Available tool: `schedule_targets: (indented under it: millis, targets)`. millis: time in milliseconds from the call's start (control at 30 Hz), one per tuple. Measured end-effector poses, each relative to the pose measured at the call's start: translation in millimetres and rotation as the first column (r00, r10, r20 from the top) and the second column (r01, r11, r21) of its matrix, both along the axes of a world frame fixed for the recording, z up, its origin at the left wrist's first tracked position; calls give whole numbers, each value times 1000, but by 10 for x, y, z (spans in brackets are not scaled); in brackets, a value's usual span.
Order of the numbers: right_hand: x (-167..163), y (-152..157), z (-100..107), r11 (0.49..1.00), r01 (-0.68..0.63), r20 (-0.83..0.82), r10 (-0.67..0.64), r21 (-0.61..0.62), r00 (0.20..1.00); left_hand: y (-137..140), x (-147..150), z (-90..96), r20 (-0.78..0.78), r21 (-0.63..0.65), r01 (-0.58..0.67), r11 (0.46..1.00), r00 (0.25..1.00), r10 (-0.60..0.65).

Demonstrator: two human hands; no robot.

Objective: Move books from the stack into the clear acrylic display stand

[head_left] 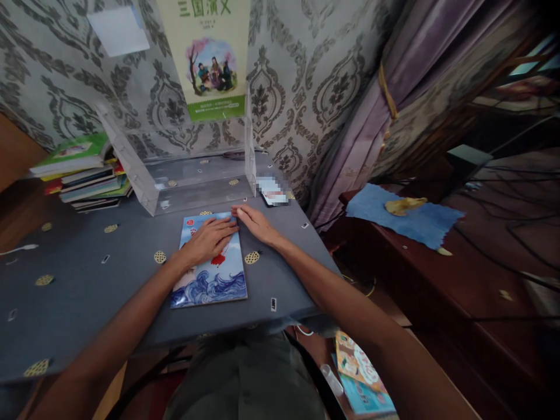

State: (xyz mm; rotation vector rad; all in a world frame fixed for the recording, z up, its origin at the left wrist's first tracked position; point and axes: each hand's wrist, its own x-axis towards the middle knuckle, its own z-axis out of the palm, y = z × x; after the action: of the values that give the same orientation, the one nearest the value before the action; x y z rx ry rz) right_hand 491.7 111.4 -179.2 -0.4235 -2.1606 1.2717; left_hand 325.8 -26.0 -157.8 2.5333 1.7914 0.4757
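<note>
A picture book point(214, 286) with a blue cover of waves and a red figure lies closed on the table near its front edge. My left hand point(210, 240) rests flat across the upper half of the cover, fingers stretched toward the right edge, hiding part of the title. At the book's top right corner is my right hand point(254, 224), its thumb and fingers drawn together there. Just behind the book stands a clear acrylic stand point(196, 192). A phone-like device point(273, 191), its screen blurred out, lies beyond my right hand.
A stack of books point(91, 175) sits at the back left of the grey tablecloth point(126, 280). A tall green book point(214, 64) stands against the wall. To the right, a blue cloth point(376, 207) lies on a dark red cabinet. More books point(363, 379) lie below the table.
</note>
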Motion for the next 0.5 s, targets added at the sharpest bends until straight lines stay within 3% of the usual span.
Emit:
schedule_targets:
  millis: [167,500]
  targets:
    - [4,-13,19,997,9,38,-12,78,999,-159,58,46,-5,-57,18,998,1000,-19]
    - [26,-58,69,977,1,88,-21,215,996,-423,165,92,39,-53,118,992,992,-117]
